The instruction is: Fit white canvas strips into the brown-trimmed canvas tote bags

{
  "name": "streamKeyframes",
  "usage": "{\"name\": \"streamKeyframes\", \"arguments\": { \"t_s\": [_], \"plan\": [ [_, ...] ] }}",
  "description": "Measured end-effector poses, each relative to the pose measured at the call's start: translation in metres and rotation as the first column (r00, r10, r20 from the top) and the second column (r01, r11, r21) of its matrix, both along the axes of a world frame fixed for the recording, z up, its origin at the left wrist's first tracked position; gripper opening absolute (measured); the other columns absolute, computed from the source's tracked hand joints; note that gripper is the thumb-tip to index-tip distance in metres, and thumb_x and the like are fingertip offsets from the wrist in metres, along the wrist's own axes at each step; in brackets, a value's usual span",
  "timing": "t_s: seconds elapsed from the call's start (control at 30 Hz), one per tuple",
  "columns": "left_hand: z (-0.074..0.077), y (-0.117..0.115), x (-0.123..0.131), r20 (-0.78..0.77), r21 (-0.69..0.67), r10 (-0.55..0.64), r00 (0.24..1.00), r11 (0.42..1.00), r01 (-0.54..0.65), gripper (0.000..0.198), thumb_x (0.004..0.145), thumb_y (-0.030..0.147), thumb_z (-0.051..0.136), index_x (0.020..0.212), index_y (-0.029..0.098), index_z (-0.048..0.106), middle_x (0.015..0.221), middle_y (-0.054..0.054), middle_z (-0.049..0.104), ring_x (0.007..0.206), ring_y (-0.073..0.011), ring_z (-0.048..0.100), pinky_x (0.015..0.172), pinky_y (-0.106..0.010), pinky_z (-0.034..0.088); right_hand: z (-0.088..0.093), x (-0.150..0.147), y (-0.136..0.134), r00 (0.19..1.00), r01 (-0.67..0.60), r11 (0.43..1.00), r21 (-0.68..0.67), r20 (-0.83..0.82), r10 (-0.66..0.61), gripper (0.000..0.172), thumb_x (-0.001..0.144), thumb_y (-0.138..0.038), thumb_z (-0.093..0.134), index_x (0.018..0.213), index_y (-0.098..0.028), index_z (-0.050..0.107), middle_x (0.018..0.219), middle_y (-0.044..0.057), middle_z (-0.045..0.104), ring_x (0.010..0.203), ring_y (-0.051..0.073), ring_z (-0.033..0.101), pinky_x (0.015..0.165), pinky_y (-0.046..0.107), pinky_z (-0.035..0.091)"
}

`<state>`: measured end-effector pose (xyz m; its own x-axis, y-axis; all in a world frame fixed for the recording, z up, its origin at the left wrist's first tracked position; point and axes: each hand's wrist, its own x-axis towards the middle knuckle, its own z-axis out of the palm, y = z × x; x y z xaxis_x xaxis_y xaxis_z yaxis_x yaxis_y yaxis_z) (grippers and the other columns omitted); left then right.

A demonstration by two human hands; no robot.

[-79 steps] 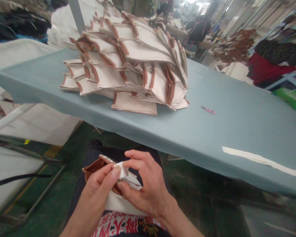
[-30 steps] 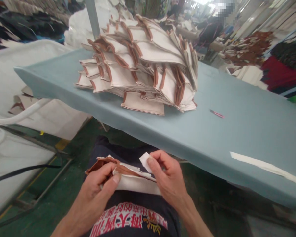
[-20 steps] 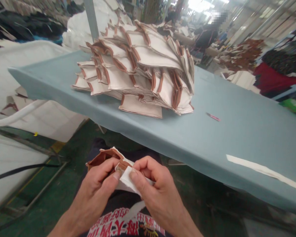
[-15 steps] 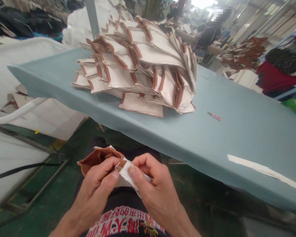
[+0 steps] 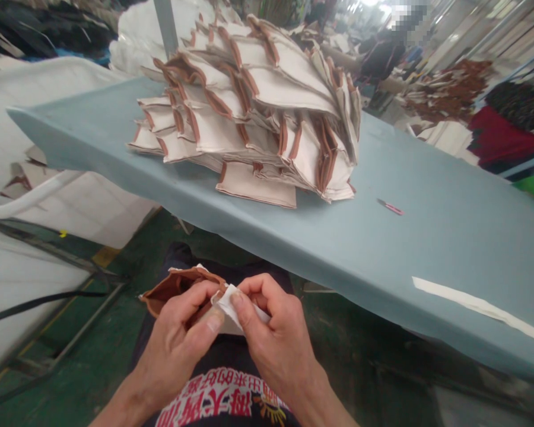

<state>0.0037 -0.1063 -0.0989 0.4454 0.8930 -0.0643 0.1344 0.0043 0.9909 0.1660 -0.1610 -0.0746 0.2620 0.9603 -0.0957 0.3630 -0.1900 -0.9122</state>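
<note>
A brown and off-white sewn fabric piece [image 5: 167,290] rests over my lap, its brown side spread open at the left. My left hand [image 5: 184,326] is closed on its edge, thumb and forefinger pinching near a corner. Just beside it, my right hand [image 5: 269,314] pinches a white part [image 5: 229,301] of the same piece between thumb and fingers. The two hands nearly meet at that corner. What lies under the fingers is partly hidden.
A blue-grey covered table [image 5: 338,249] stands in front of me, bearing a tall pile of similar off-white pieces with brown edges [image 5: 258,118]. Small pink-handled thread snips [image 5: 390,207] and a white fabric strip [image 5: 471,305] lie to the right. A white-lined cart [image 5: 62,196] stands at the left.
My left thumb has moved slightly right toward the corner, covering more of the brown edge. The white part has turned and bunched a little in my right fingers.
</note>
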Motion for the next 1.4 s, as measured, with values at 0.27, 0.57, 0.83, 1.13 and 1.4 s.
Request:
{"name": "streamKeyframes", "arguments": {
  "t_s": [0.27, 0.57, 0.83, 1.13, 1.4],
  "plan": [
    [0.006, 0.001, 0.004, -0.081, 0.054, 0.031, 0.996, 0.998, -0.027, 0.025, 0.091, 0.039, 0.066, 0.078, 0.021, 0.077, 0.069, 0.000, 0.070, 0.060, -0.0167, 0.063, 0.056, -0.023, 0.049, -0.005, -0.004, -0.002, 0.998, 0.013, 0.998, 0.060, 0.059, -0.017, 0.018, 0.101, -0.036, 0.061, 0.090, -0.023, 0.067, 0.066, -0.001, 0.072, 0.054, 0.015, 0.066, 0.052, 0.023, 0.041],
    [0.008, 0.003, 0.010, -0.156, 0.121, 0.097, 0.983, 0.990, -0.078, 0.033, 0.092, 0.039, 0.060, 0.068, 0.021, 0.073, 0.061, 0.001, 0.067, 0.054, -0.0154, 0.059, 0.052, -0.022, 0.047, -0.008, -0.004, 0.000, 1.000, 0.011, 1.000, 0.023, 0.024, -0.011, 0.020, 0.100, -0.038, 0.061, 0.087, -0.023, 0.066, 0.063, -0.002, 0.070, 0.051, 0.015, 0.064, 0.050, 0.024, 0.039],
    [0.003, 0.001, 0.010, -0.160, 0.180, 0.139, 0.977, 0.978, -0.109, 0.034, 0.092, 0.035, 0.060, 0.064, 0.021, 0.073, 0.058, 0.002, 0.067, 0.051, -0.0143, 0.058, 0.049, -0.021, 0.046, -0.007, -0.002, 0.000, 0.996, -0.021, 1.000, 0.010, 0.092, 0.020, 0.023, 0.101, -0.041, 0.063, 0.090, -0.022, 0.069, 0.060, -0.004, 0.064, 0.050, 0.014, 0.058, 0.051, 0.025, 0.035],
    [0.000, -0.002, 0.001, -0.088, 0.213, 0.119, 0.989, 0.972, -0.098, 0.029, 0.093, 0.028, 0.061, 0.067, 0.021, 0.074, 0.059, 0.003, 0.068, 0.049, -0.0131, 0.059, 0.048, -0.020, 0.044, -0.001, -0.002, 0.003, 0.996, -0.077, 0.984, 0.163, 0.055, 0.068, 0.010, 0.094, -0.028, 0.072, 0.090, -0.019, 0.074, 0.078, -0.002, 0.066, 0.064, 0.012, 0.054, 0.062, 0.025, 0.041],
    [-0.002, -0.006, -0.001, -0.081, 0.309, 0.079, 0.994, 0.950, -0.051, 0.031, 0.097, 0.022, 0.059, 0.067, 0.022, 0.067, 0.058, 0.007, 0.063, 0.049, -0.0098, 0.055, 0.047, -0.016, 0.042, -0.011, -0.005, 0.003, 0.994, -0.088, 0.963, 0.257, -0.034, 0.100, 0.015, 0.099, -0.020, 0.064, 0.085, -0.019, 0.069, 0.078, -0.002, 0.064, 0.066, 0.011, 0.054, 0.063, 0.024, 0.040]
  ]
}}
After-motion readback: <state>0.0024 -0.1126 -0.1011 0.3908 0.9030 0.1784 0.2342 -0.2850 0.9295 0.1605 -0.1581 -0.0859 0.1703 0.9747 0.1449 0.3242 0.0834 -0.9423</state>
